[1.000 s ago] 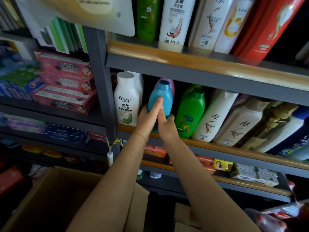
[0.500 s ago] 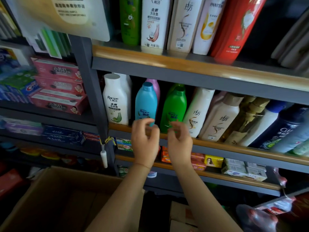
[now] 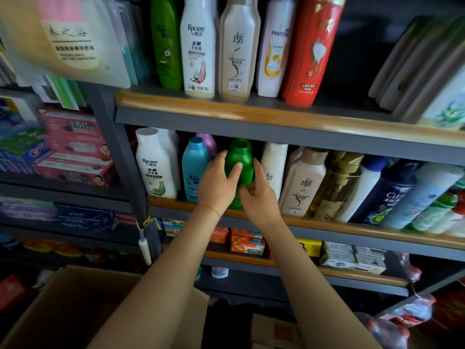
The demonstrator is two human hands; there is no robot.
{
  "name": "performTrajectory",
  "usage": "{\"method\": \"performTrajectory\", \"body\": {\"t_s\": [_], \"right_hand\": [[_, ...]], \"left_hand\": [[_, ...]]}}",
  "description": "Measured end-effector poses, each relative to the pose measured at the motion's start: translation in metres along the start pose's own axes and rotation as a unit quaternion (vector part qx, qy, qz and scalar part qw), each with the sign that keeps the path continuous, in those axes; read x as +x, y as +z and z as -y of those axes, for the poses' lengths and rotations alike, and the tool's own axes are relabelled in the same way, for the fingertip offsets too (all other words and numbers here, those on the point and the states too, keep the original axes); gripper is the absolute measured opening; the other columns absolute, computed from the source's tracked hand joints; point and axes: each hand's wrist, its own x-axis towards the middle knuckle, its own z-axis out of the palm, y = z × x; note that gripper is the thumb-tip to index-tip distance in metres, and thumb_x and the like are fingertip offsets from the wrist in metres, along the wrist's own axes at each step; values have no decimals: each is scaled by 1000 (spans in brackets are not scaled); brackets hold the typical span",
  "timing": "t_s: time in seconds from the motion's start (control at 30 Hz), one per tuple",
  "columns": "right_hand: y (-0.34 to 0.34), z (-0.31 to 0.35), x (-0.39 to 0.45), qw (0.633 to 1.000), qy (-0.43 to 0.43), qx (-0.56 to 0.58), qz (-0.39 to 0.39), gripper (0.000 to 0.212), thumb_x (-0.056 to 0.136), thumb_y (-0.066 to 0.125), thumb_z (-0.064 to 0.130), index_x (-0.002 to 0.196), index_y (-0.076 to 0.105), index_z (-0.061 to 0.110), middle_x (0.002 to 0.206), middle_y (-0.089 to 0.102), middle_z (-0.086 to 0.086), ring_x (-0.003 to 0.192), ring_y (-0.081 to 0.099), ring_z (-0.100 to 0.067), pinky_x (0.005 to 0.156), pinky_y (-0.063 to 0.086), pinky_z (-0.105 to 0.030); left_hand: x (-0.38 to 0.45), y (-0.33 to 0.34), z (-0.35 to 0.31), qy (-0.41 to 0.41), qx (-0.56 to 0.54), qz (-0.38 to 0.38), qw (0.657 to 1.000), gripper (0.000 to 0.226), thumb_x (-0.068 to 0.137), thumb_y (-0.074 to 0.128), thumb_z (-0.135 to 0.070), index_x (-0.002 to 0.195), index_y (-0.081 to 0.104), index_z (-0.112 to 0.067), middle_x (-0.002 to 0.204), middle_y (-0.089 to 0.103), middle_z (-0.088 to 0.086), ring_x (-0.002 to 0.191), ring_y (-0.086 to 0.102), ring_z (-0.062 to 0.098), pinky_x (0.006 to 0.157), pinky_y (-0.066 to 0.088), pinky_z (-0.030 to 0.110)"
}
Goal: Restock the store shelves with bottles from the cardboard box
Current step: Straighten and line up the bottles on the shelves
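At the centre of the frame both hands met on a rounded green plastic bottle with a green cap point(image 3: 239, 162), which stood on the middle grey metal shelf with a wooden front lip point(image 3: 327, 226). The left hand point(image 3: 219, 185) lay against the bottle's left side, its fingers spread and curled across the front. The right hand point(image 3: 259, 195) cupped the bottle's right side and lower front, thumb up along the edge; whether it gripped firmly or only touched could not be told. Just left of the green bottle stood a light blue plastic bottle with a blue cap point(image 3: 195, 170), the left hand's knuckles near or touching it, and further left a white squared bottle with a green leaf label point(image 3: 154, 165). Right of the green bottle stood a white bottle with a brown swirl print point(image 3: 274, 162), close behind the right thumb. In the lower left of the frame an open brown cardboard box point(image 3: 75, 306) sat beneath the forearms; its contents were hidden in shadow.
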Motion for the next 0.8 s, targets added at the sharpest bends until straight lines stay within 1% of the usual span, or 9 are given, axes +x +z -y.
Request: {"method": "performTrajectory", "body": {"t_s": [0.17, 0.3, 0.4, 0.43, 0.5, 0.63, 0.7, 0.73, 0.8], "right_hand": [[0, -3, 6, 1000, -2, -2, 4, 72, 96, 52, 15, 156, 14, 28, 77, 64, -2, 69, 62, -15, 60, 48, -28], [-10, 5, -1, 999, -38, 4, -24, 59, 96, 52, 13, 151, 32, 26, 83, 66, -3, 67, 61, -15, 59, 50, -31], [-33, 25, -8, 989, -91, 69, -95, 30, 96, 50, 12, 121, 63, 22, 74, 67, -4, 58, 58, -19, 55, 50, -39], [-44, 36, -8, 981, -109, 99, -125, 25, 95, 49, 12, 108, 68, 23, 70, 67, -3, 56, 57, -19, 53, 49, -38], [-68, 57, -4, 963, -138, 151, -175, 25, 93, 49, 10, 92, 69, 24, 66, 66, -1, 56, 57, -16, 55, 48, -34], [-122, 92, 21, 930, -191, 181, -255, 19, 92, 52, 11, 96, 66, 23, 77, 67, 3, 68, 62, -16, 66, 54, -39], [-147, 102, 44, 936, -187, 154, -255, 16, 94, 59, 21, 110, 62, 22, 92, 67, 6, 80, 63, -10, 77, 56, -36], [-158, 108, 56, 947, -171, 139, -235, 30, 93, 64, 30, 120, 57, 20, 103, 66, 4, 89, 63, -7, 83, 55, -33], [-178, 115, 80, 971, -126, 120, -165, 70, 87, 70, 45, 142, 40, 15, 131, 56, -4, 115, 57, -12, 99, 49, -30]], "left_hand": [[0, 2, -1, -3, 23, -13, 1000, 53, 101, 53, -41, 147, 44, -17, 142, 54, 9, 127, 53, 28, 98, 45, 37], [-7, -7, -10, 13, 17, -45, 999, 47, 99, 55, -37, 142, 52, -17, 136, 58, 8, 122, 56, 26, 98, 47, 39], [-24, -20, -35, 107, -28, -177, 978, 24, 92, 54, -32, 94, 70, -14, 84, 65, -1, 74, 59, 16, 69, 51, 38], [-27, -26, -49, 141, -47, -208, 967, 26, 90, 53, -29, 79, 67, -11, 71, 60, -2, 64, 54, 15, 62, 47, 38], [-21, -35, -82, 185, -83, -227, 953, 28, 90, 55, -20, 68, 63, -5, 61, 57, 4, 59, 51, 18, 59, 42, 37], [16, -41, -150, 206, -174, -167, 948, 17, 89, 58, -18, 90, 73, -11, 85, 70, 1, 75, 61, 12, 70, 47, 19], [37, -40, -180, 154, -221, -91, 959, 23, 93, 59, -22, 109, 72, -12, 105, 70, -2, 87, 62, 2, 79, 44, 7], [47, -38, -192, 112, -242, -45, 963, 26, 96, 59, -24, 118, 68, -13, 110, 67, -5, 90, 60, -3, 81, 42, 5], [66, -33, -211, 40, -258, 25, 965, 26, 100, 54, -32, 121, 63, -20, 110, 62, -8, 101, 59, 4, 87, 42, 15]]}}
